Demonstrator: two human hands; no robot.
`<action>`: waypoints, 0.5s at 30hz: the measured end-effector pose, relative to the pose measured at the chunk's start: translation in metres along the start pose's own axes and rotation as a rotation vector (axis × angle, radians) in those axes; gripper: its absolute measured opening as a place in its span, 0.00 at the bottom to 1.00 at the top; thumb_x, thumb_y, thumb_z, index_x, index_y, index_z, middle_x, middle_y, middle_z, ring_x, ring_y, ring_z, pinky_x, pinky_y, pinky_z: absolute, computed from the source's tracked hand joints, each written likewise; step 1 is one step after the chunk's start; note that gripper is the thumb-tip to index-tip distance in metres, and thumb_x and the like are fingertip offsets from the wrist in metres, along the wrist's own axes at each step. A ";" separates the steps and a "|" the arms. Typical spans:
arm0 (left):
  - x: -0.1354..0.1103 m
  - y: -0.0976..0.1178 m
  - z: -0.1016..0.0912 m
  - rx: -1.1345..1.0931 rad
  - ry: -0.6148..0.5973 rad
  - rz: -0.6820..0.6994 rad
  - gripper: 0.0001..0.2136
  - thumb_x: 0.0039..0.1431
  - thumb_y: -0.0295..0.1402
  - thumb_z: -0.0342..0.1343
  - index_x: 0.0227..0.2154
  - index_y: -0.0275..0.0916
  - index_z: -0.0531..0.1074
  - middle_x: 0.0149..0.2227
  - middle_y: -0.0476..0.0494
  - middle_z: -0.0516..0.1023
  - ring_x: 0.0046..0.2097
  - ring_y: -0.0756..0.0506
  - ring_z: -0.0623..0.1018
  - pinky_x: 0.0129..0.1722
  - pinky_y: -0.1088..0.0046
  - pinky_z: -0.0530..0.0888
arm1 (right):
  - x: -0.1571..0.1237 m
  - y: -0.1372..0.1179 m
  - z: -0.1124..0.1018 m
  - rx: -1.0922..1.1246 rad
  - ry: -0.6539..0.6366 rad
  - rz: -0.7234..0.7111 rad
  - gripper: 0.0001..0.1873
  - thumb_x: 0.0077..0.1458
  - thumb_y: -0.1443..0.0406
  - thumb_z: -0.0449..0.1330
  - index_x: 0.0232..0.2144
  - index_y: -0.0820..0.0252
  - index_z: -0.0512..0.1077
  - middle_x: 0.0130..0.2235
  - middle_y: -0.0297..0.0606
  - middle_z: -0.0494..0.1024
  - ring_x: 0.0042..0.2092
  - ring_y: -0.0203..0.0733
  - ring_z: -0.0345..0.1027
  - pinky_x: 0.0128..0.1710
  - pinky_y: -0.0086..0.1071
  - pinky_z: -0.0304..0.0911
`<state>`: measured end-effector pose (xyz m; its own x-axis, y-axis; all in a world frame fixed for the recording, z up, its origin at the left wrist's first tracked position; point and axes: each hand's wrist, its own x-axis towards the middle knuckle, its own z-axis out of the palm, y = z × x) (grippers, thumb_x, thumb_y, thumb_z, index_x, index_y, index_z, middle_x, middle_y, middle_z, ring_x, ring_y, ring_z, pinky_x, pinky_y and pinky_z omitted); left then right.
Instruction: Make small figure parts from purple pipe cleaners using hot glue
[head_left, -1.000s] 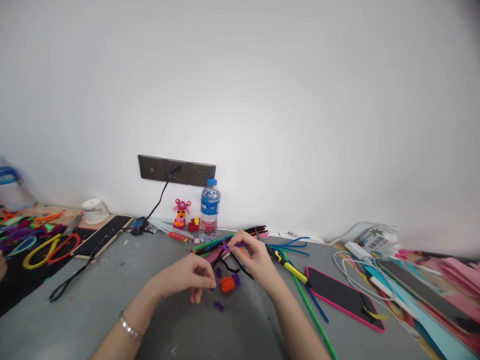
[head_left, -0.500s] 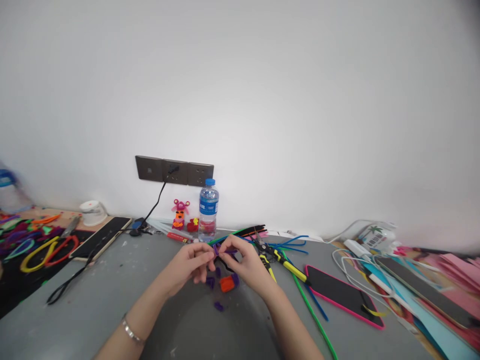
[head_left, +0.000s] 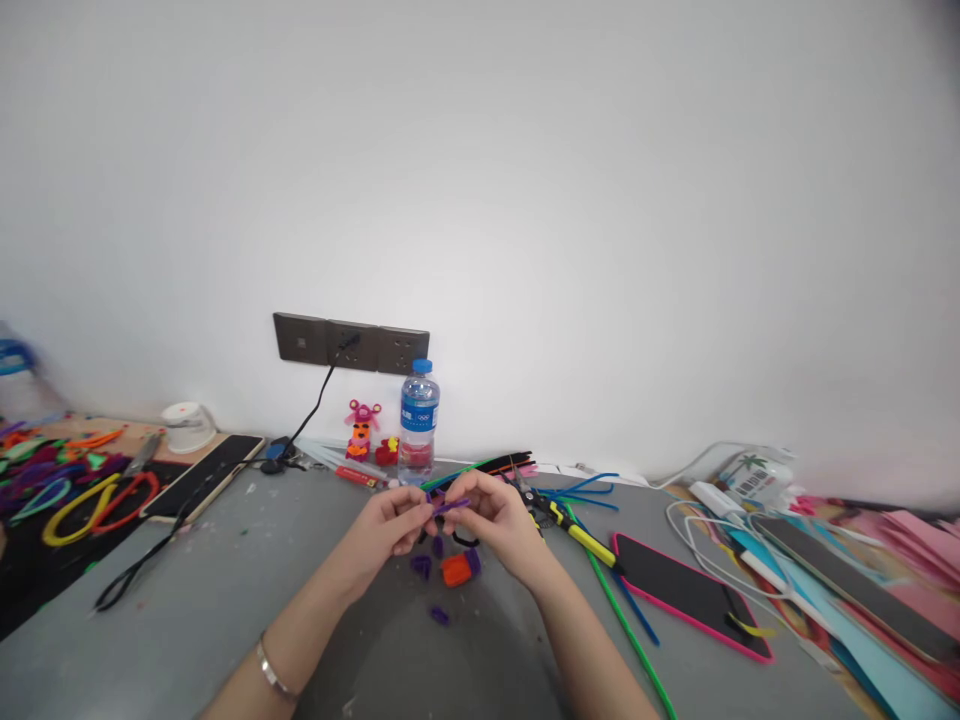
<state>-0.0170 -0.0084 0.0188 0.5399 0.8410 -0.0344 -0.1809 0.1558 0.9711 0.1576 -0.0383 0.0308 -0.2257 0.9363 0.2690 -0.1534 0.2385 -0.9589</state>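
Note:
Between my two hands is a short purple pipe cleaner (head_left: 450, 506), pinched from both sides. My left hand (head_left: 397, 518) grips its left end with thumb and index finger. On the other side, thumb and fingertips of my right hand (head_left: 486, 515) close on it. A black strand (head_left: 465, 542) shows just below the right fingers; whether it is joined to the purple piece I cannot tell. Under the hands lie an orange and purple pipe-cleaner piece (head_left: 457, 570) and small purple bits (head_left: 439, 615).
Behind the hands stand a water bottle (head_left: 418, 420) and a pink and orange figure (head_left: 360, 432). Yellow-black pliers (head_left: 581, 535), a green pipe cleaner (head_left: 626, 625) and a pink-edged phone (head_left: 690, 595) lie at right. Scissors (head_left: 124, 500) and a black cord (head_left: 142, 565) are at left.
My right hand has turned and shifted slightly right, and more of the purple pipe cleaner shows between the fingers. My left fingers have curled in closer.

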 end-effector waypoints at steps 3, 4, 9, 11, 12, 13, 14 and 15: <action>-0.001 0.002 0.001 0.053 -0.051 -0.002 0.15 0.51 0.44 0.62 0.25 0.36 0.70 0.23 0.49 0.74 0.20 0.56 0.58 0.20 0.78 0.52 | 0.000 -0.002 -0.002 -0.017 0.016 -0.002 0.11 0.50 0.58 0.66 0.30 0.59 0.71 0.29 0.34 0.74 0.30 0.37 0.70 0.33 0.31 0.65; -0.002 0.003 0.001 0.070 -0.069 -0.004 0.15 0.51 0.44 0.62 0.24 0.36 0.70 0.23 0.49 0.75 0.20 0.55 0.59 0.20 0.77 0.52 | 0.001 -0.003 -0.003 -0.028 0.026 -0.008 0.11 0.50 0.58 0.66 0.29 0.59 0.72 0.29 0.34 0.74 0.31 0.38 0.70 0.34 0.31 0.65; -0.007 0.008 0.004 0.178 -0.163 -0.002 0.15 0.52 0.43 0.62 0.22 0.36 0.70 0.23 0.47 0.76 0.23 0.53 0.64 0.24 0.77 0.56 | 0.000 -0.004 -0.005 -0.058 -0.003 -0.055 0.09 0.50 0.59 0.67 0.27 0.58 0.73 0.31 0.35 0.75 0.35 0.39 0.69 0.37 0.33 0.65; -0.010 0.010 0.005 0.203 -0.210 -0.027 0.14 0.50 0.42 0.62 0.21 0.37 0.71 0.23 0.47 0.77 0.25 0.51 0.68 0.26 0.76 0.59 | -0.001 -0.004 -0.006 -0.089 -0.042 -0.056 0.09 0.50 0.60 0.67 0.27 0.58 0.73 0.31 0.36 0.75 0.35 0.40 0.69 0.38 0.34 0.65; -0.010 0.011 0.005 0.202 -0.232 -0.044 0.14 0.50 0.42 0.63 0.21 0.37 0.71 0.22 0.47 0.77 0.26 0.50 0.70 0.27 0.76 0.60 | -0.001 -0.004 -0.007 -0.103 -0.061 -0.054 0.09 0.50 0.60 0.67 0.26 0.58 0.74 0.31 0.36 0.76 0.36 0.40 0.69 0.39 0.34 0.65; -0.011 0.012 0.004 0.198 -0.254 -0.058 0.14 0.49 0.42 0.63 0.21 0.37 0.71 0.22 0.47 0.78 0.27 0.49 0.71 0.28 0.76 0.61 | -0.002 -0.004 -0.008 -0.113 -0.081 -0.048 0.08 0.50 0.60 0.67 0.27 0.58 0.74 0.31 0.36 0.76 0.36 0.40 0.70 0.39 0.35 0.65; -0.011 0.011 0.004 0.196 -0.273 -0.068 0.13 0.49 0.42 0.63 0.22 0.37 0.72 0.23 0.47 0.78 0.27 0.49 0.72 0.28 0.75 0.62 | -0.002 -0.005 -0.008 -0.118 -0.102 -0.039 0.09 0.50 0.60 0.67 0.27 0.58 0.74 0.31 0.36 0.76 0.36 0.41 0.70 0.39 0.35 0.65; -0.011 0.011 0.004 0.199 -0.285 -0.073 0.13 0.49 0.42 0.63 0.22 0.37 0.72 0.23 0.47 0.78 0.27 0.49 0.72 0.29 0.75 0.63 | -0.002 -0.005 -0.009 -0.119 -0.118 -0.030 0.09 0.50 0.60 0.67 0.27 0.59 0.74 0.31 0.36 0.76 0.36 0.41 0.70 0.39 0.35 0.65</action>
<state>-0.0214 -0.0183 0.0309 0.7585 0.6484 -0.0650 0.0150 0.0823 0.9965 0.1675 -0.0392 0.0339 -0.3356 0.8932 0.2994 -0.0484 0.3010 -0.9524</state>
